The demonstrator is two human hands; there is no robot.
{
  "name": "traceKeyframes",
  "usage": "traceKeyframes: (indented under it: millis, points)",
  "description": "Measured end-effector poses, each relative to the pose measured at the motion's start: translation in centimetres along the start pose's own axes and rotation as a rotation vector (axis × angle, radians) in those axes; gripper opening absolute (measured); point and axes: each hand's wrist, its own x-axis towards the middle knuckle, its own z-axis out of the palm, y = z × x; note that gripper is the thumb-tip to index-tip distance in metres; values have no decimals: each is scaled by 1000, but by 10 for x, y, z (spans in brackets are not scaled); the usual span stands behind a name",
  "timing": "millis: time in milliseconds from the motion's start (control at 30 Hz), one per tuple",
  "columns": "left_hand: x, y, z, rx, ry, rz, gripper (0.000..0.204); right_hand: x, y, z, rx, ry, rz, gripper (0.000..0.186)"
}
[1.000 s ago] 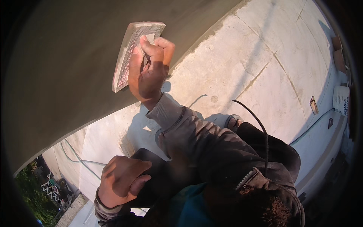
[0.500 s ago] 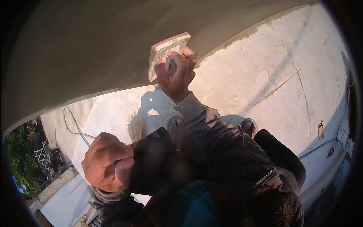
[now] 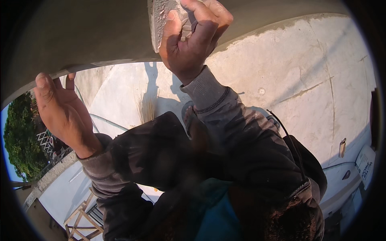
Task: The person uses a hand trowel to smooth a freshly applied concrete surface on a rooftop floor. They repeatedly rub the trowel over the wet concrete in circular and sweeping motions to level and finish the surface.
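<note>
My right hand (image 3: 193, 38) is closed round the handle of a plasterer's float (image 3: 158, 25), a flat block crusted with pale mortar. The float lies against the smooth grey-brown plastered wall (image 3: 100, 32), and its far end is cut off by the top of the view. At the left, my left hand (image 3: 66, 108) is raised to the wall's end edge. Its fingers are stretched and apart, with the tips touching or very close to that edge; some tips are partly hidden. Nothing is held in it.
Below spreads a pale concrete floor (image 3: 281, 68) with cracks, where a bundle of thin straw-like bristles (image 3: 148, 105) and a hose (image 3: 108, 120) lie. A wooden frame (image 3: 82, 219) stands lower left, beyond a low ledge (image 3: 50, 176). A white printed sack (image 3: 365, 164) sits far right.
My right hand has moved up with the float along the wall. My left hand, curled before, has risen to the wall's edge and opened its fingers.
</note>
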Motion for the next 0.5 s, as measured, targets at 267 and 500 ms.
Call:
traceKeyframes:
  millis: [267, 500]
  points:
    - [7, -3, 6, 81, 76, 2, 31, -59, 39, -33, -194, -332, 39, 21]
    - [8, -12, 2, 17, 41, 1, 37, -75, 14, -6, -92, -220, -135, 42]
